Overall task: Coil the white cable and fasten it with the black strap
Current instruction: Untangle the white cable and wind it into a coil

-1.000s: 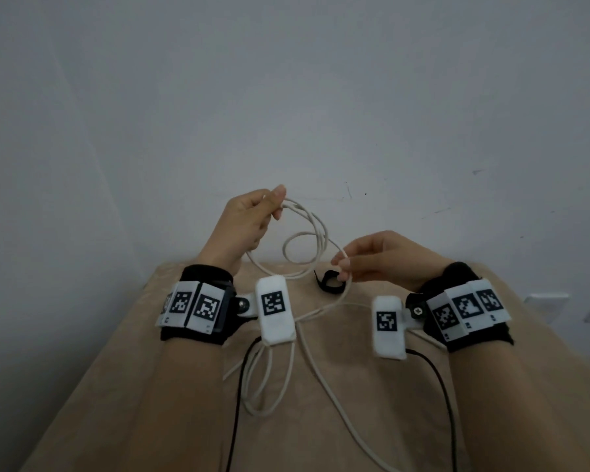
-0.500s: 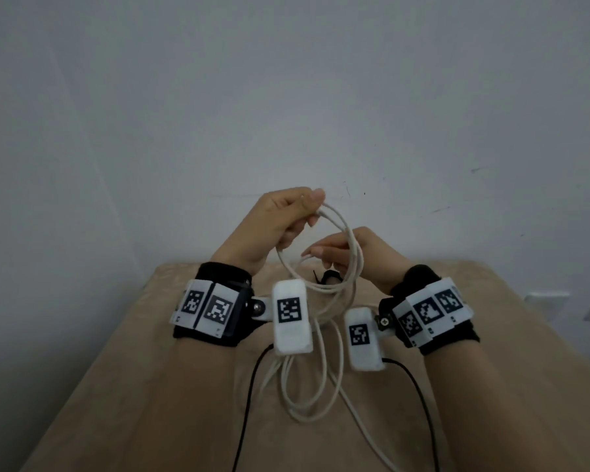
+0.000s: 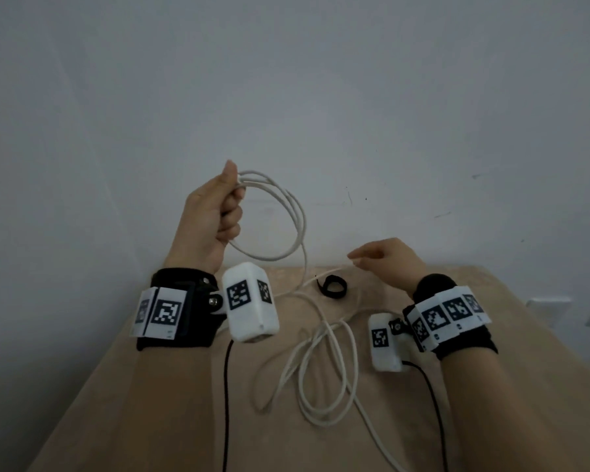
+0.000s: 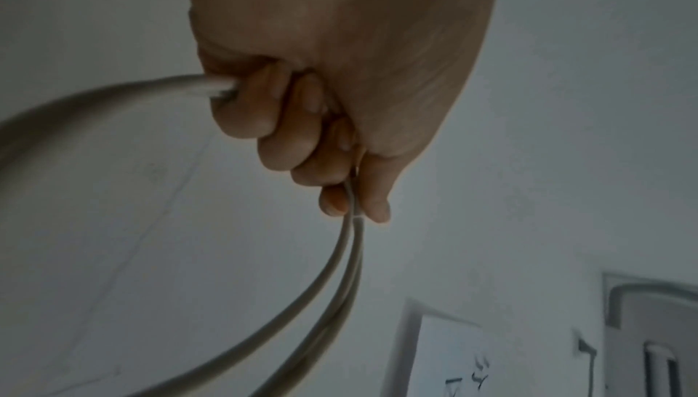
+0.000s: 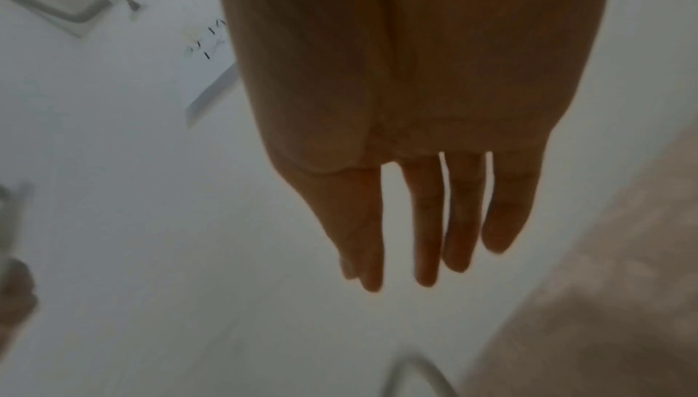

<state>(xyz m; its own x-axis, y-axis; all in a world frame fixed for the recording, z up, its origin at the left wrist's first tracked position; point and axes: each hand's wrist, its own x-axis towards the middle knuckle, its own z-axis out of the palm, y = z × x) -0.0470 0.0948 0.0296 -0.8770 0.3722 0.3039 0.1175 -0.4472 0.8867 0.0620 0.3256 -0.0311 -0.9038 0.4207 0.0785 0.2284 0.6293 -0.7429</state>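
Observation:
My left hand [image 3: 218, 209] is raised above the table's far edge and grips a few loops of the white cable [image 3: 286, 212] in its fist; the left wrist view shows its fingers [image 4: 287, 137] curled round the cable [image 4: 332, 278]. The rest of the cable [image 3: 324, 366] lies in loose loops on the beige table [image 3: 171, 403]. A black strap [image 3: 334, 287], curled into a ring, lies on the table between my hands. My right hand [image 3: 385, 258] hovers to the right of the strap, fingers [image 5: 427, 224] straight and holding nothing.
A white wall [image 3: 286, 80] rises right behind the table's far edge. Black wires [image 3: 226, 403] run from my wrist cameras toward me across the table. Wall sockets [image 3: 547, 306] sit low at the right.
My right hand let go of the cable and drew back to the right and down. My left hand rose to the left, keeping the coiled loops in its grip.

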